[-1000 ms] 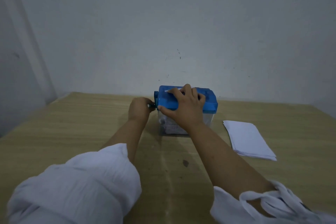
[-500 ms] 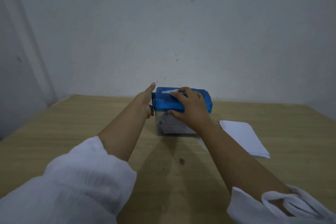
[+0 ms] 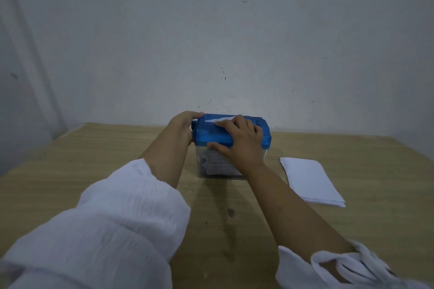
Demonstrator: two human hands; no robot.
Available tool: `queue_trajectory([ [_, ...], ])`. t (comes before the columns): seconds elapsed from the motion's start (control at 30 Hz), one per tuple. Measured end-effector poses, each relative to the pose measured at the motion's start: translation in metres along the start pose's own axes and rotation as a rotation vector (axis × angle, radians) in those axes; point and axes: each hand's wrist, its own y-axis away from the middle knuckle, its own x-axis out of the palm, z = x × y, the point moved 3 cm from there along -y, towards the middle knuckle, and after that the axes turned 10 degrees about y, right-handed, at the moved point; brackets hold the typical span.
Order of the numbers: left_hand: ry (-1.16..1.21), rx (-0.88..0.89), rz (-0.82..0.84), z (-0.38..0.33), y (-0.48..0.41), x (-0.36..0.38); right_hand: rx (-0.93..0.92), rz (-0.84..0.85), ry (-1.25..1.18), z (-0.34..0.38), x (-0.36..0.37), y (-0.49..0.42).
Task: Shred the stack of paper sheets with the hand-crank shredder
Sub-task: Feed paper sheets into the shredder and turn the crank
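The hand-crank shredder (image 3: 211, 135) has a blue lid and a clear bin with paper shreds (image 3: 217, 164) inside. It stands on the wooden table near the wall. A last strip of a white sheet (image 3: 219, 119) shows at the slot on top. My right hand (image 3: 240, 143) lies across the lid with fingers spread, thumb on the front edge, holding it down. My left hand (image 3: 182, 126) is curled round the crank at the shredder's left side; the crank handle itself is hidden by the hand. A stack of white paper sheets (image 3: 310, 180) lies to the right.
The wooden table (image 3: 94, 159) runs to a grey wall (image 3: 234, 42) right behind the shredder. A small dark spot (image 3: 231, 212) marks the tabletop in front of the shredder. My white sleeves fill the lower corners of the view.
My left hand has swung from low beside the shredder up to its top left, turning the crank. The sheet at the slot has sunk lower. My right hand stayed on the lid.
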Motion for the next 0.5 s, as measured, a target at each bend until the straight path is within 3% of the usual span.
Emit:
queue_trajectory([
  [0.5,0.049,0.156,-0.029,0.000,-0.044,-0.004,0.023,-0.003,0.010,-0.001,0.002,-0.002],
])
